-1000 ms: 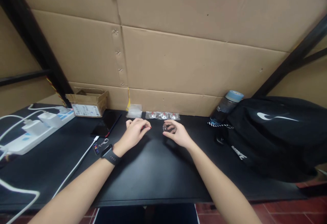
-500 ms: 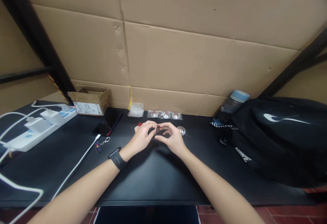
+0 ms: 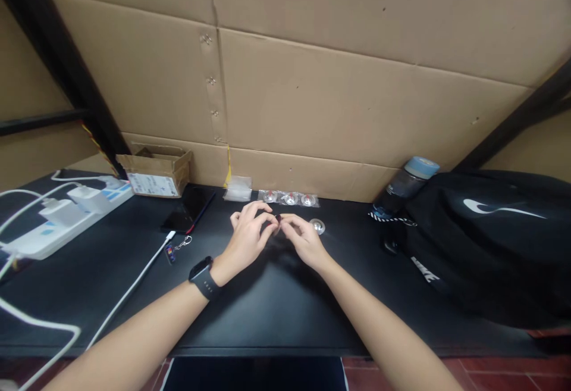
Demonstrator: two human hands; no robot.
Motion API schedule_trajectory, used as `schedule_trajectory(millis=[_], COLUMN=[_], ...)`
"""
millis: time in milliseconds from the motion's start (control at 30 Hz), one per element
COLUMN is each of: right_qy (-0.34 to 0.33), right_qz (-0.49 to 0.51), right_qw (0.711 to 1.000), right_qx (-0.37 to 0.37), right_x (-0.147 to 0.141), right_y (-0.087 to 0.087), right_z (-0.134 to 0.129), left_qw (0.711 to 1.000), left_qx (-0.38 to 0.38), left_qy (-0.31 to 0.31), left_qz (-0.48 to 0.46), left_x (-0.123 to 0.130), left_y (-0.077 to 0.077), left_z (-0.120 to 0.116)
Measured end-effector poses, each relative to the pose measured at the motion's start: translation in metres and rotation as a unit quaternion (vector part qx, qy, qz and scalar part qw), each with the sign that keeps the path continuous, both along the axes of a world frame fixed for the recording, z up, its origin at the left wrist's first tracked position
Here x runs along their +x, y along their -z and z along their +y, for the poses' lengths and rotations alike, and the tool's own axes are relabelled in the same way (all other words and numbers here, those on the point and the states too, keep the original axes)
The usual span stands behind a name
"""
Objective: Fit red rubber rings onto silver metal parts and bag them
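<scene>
Over the middle of the black table, my left hand (image 3: 250,233) and my right hand (image 3: 306,241) meet fingertip to fingertip. Both pinch a small dark object (image 3: 279,219), mostly hidden by the fingers. A watch is on my left wrist. Just right of my right hand lies a round, shiny, clear disc (image 3: 317,226). Behind the hands, three similar discs in clear wrappers (image 3: 291,199) form a row by the cardboard wall. Left of them sits a stack of clear plastic bags (image 3: 238,189).
At the left are a power strip (image 3: 62,227) with white cables, an open cardboard box (image 3: 156,171), a dark phone (image 3: 187,209) and a keychain (image 3: 171,253). A bottle (image 3: 404,185) and a black bag (image 3: 495,248) stand at the right.
The dark disc between my fingertips now shows less, and the fingers have closed in around it. The red bit beside my left hand is no longer visible. The view has shifted slightly.
</scene>
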State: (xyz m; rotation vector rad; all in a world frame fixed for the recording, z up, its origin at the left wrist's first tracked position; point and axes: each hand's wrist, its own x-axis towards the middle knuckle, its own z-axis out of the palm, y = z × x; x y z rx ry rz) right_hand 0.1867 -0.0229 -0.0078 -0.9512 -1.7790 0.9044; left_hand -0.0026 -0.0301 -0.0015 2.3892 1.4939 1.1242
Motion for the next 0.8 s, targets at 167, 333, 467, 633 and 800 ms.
schedule_trajectory(millis=[167, 333, 467, 633, 800], right_qy=[-0.005, 0.015, 0.017, 0.020, -0.005], right_qz=[-0.064, -0.091, -0.112, -0.142, -0.244], right_qw=[0.996, 0.992, 0.986, 0.980, 0.958], right_qx=[0.066, 0.091, 0.124, 0.135, 0.148], right_x=[0.002, 0.001, 0.005, 0.015, 0.027], right_y=[-0.006, -0.006, -0.008, -0.011, -0.013], right_z=[-0.002, -0.003, -0.002, 0.002, 0.005], left_qw=[1.000, 0.999, 0.995, 0.986, 0.994], left_qx=[0.009, -0.013, -0.024, -0.037, -0.029], left_qy=[0.001, 0.012, 0.089, 0.131, 0.042], left_qz=[0.004, -0.027, 0.027, 0.091, 0.094], left_x=[-0.001, -0.002, -0.006, -0.019, -0.061], left_y=[-0.003, -0.007, -0.010, -0.010, -0.009], left_z=[0.000, -0.003, -0.004, 0.006, 0.036])
